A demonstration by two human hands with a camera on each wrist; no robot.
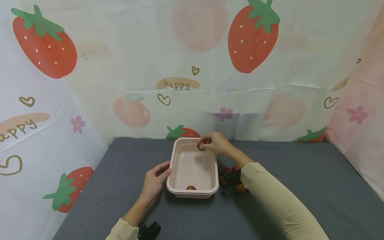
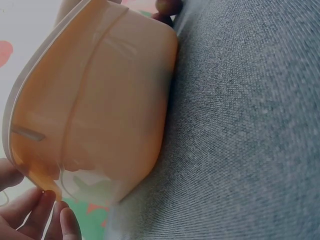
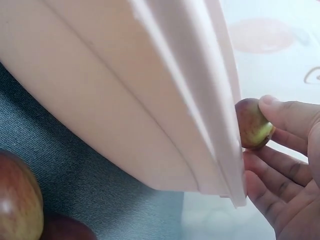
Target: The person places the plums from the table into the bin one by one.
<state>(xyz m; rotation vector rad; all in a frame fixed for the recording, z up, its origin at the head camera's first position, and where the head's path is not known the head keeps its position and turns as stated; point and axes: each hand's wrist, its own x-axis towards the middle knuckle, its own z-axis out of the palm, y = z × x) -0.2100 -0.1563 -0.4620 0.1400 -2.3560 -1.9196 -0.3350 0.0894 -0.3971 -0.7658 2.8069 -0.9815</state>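
My right hand [image 1: 218,144] pinches a small round red-and-green fruit [image 3: 254,124] between thumb and fingers, over the far right corner of a pale pink plastic box [image 1: 192,166]. On the box's left side, my left hand [image 1: 154,181] grips the rim, its fingertips [image 2: 46,197] bent at the edge in the left wrist view. Inside the box, by the near wall, lies another fruit [image 1: 191,188], partly hidden by the rim. Several more of these fruits [image 1: 241,188] lie on the table right of the box, partly covered by the right wrist's black camera.
A dark grey cloth covers the table [image 1: 129,160]. Behind it hangs a white curtain [image 1: 135,66] printed with strawberries, hearts and flowers, which also runs down both sides. A black camera [image 1: 149,230] is strapped to the left wrist.
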